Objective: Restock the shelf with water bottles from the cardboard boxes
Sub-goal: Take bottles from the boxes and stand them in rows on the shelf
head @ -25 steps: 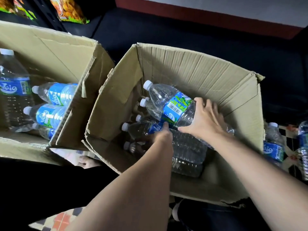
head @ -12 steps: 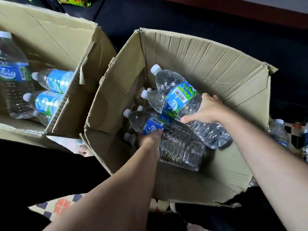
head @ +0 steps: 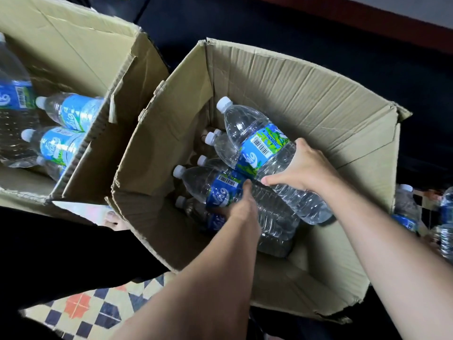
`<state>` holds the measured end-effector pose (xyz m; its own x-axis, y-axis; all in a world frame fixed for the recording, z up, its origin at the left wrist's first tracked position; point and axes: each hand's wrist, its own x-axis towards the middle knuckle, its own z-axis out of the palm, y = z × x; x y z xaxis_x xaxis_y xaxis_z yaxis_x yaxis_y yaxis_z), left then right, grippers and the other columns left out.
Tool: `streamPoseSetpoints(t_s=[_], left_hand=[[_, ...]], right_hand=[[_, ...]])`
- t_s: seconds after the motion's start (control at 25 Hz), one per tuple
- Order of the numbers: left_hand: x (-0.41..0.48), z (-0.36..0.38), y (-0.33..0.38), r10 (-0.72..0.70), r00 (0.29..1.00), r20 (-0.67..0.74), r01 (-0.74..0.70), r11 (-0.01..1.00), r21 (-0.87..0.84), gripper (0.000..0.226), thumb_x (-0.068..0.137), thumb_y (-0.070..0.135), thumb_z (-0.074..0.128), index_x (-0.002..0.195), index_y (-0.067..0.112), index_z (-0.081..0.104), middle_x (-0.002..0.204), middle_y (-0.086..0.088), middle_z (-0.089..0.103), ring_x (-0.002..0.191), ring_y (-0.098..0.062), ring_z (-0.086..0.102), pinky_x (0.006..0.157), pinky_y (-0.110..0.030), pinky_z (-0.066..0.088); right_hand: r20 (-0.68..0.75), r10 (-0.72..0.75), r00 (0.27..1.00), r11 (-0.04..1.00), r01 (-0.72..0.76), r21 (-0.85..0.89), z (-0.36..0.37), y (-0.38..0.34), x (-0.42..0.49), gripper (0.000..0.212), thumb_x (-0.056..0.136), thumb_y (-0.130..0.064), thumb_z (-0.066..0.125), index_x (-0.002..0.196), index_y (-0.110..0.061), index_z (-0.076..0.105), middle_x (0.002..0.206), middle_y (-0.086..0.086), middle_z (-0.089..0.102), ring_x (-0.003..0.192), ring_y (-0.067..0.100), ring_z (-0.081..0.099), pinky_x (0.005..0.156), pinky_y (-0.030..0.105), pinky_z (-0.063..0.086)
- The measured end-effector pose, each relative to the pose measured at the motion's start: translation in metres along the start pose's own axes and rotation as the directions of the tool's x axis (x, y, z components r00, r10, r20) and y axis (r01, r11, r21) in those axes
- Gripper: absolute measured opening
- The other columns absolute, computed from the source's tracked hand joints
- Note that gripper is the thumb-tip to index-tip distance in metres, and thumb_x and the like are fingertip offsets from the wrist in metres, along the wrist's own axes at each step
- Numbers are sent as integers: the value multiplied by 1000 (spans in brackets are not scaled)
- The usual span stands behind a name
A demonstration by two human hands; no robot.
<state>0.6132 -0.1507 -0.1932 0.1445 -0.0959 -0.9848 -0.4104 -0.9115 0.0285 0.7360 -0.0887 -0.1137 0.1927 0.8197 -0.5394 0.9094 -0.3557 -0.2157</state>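
Two open cardboard boxes hold clear water bottles with blue-green labels and white caps. In the right box (head: 306,94), my right hand (head: 304,168) grips the upper bottle (head: 259,146) around its middle, raised and tilted, cap pointing up-left. My left hand (head: 242,204) is closed around a second bottle (head: 208,185) lying just below it. Several more bottles (head: 196,212) lie underneath in that box. The left box (head: 81,45) holds several bottles (head: 73,111) on their sides and one standing at the far left.
More water bottles (head: 404,207) stand on the floor to the right of the box. Patterned floor tiles (head: 93,310) show at the bottom left. A dark surface with a reddish strip (head: 367,18) runs behind the boxes.
Both hands have drawn their bottles up from the pile; the right hand's bottle now sits higher and more exposed. The view has tilted down and nearer to the box.
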Motion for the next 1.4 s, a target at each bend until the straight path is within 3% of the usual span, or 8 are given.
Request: streamPoseSetpoints(t_s=[0.4,0.48,0.52,0.56,0.68,0.84,0.96,1.4], left_hand=[[7,-11,-12,-203,966,160,107,877,469,84,78,31,81,150,17,40,158,-16,32,144,-46,25,115,-61,21],[16,-16,-8,-83,950,301,-259,327,909,86,62,39,86,137,14,51,152,-13,43,136,-47,38,108,-62,34],[19,-14,-12,-140,892,429,-450,-195,871,108,37,43,92,133,11,55,145,-15,51,126,-47,50,98,-57,45],[17,-13,-5,-219,881,420,-474,-420,774,115,26,41,93,131,9,58,138,-16,58,119,-43,58,89,-52,52],[13,-8,11,-216,896,388,-438,-575,691,82,52,38,85,124,7,61,122,-15,67,110,-35,67,86,-46,57],[0,1,6,-158,749,644,-589,-605,536,104,9,55,89,105,27,61,103,-13,70,89,-34,72,79,-49,59],[-57,4,15,-375,506,777,-739,-653,165,88,39,50,86,118,27,55,110,-6,64,108,-25,63,93,-43,55],[-214,-14,10,-694,-76,716,-939,-191,-285,76,50,41,95,104,19,48,102,2,65,94,-12,65,81,-36,55]], right_hand=[[-60,-37,997,999,39,23,6,5,-6,78,47,-59,87,99,-20,45,117,5,65,112,28,60,87,39,52],[-56,-46,997,998,48,30,6,7,-10,77,49,-56,88,103,-19,46,118,5,65,113,29,60,90,39,51],[-56,-46,997,998,49,41,7,8,-13,79,50,-55,88,107,-19,48,120,6,65,115,29,59,91,40,51],[-61,-41,997,997,45,63,7,9,-17,81,49,-54,87,110,-18,49,120,6,65,116,29,59,92,40,51],[-112,-16,994,989,32,143,7,12,-34,76,42,-59,81,100,-21,49,111,1,68,111,28,61,88,41,52],[-218,29,976,971,24,236,0,14,-57,72,51,-56,83,104,-21,48,113,3,65,114,28,56,88,38,49],[-326,96,940,929,34,370,-8,11,-79,79,57,-56,83,116,-19,46,120,2,61,117,27,55,84,34,47],[-655,340,674,721,260,642,-59,-2,-157,78,56,-44,91,117,-22,47,109,-8,54,106,16,57,77,22,36]])
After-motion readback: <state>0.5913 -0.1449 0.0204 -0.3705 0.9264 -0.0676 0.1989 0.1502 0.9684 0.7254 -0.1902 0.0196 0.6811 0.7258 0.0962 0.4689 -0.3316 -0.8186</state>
